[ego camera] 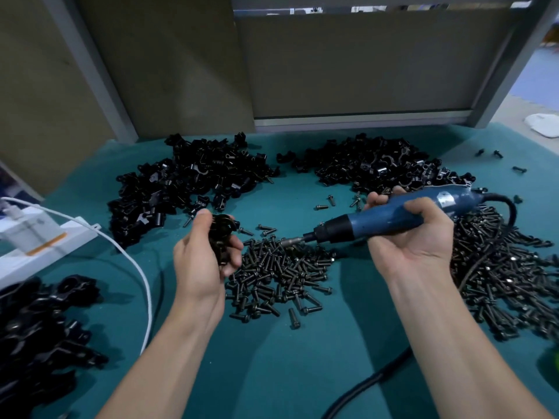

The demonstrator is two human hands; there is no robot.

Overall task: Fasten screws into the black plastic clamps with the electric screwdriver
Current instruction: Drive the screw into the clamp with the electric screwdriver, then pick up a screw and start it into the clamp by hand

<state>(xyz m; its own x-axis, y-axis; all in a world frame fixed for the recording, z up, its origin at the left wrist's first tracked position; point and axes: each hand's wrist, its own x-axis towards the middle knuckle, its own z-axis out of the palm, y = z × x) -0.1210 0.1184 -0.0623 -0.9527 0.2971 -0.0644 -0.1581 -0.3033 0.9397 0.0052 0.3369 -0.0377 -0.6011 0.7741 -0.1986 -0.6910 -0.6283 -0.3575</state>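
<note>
Our left forearm rises from the bottom edge toward the middle of the teal mat [287, 373]. Our left hand [205, 252] stands thumb-side up, its fingers curled round a black plastic clamp [222, 234] held just above the mat, at the left edge of the middle heap of screws [281, 273]. Whether a screw sits in that clamp we cannot tell. Our right forearm comes in from the lower right, and our right hand [408, 234] lies palm up, fingers and thumb wrapped about the blue body of the electric screwdriver [384, 217]. The tool lies nearly level, its bit pointing left toward the clamp, the tip over the top of the screw heap and apart from the clamp. Its black cord [511, 207] loops off behind the handle. Across the mat, left to right, we see a near pile of clamps [39, 328], a white power strip [36, 237] with a white cable [142, 267], a back left clamp pile [187, 182], a back right clamp pile [378, 164], and a second spread of screws [499, 267] beyond our right wrist.
</note>
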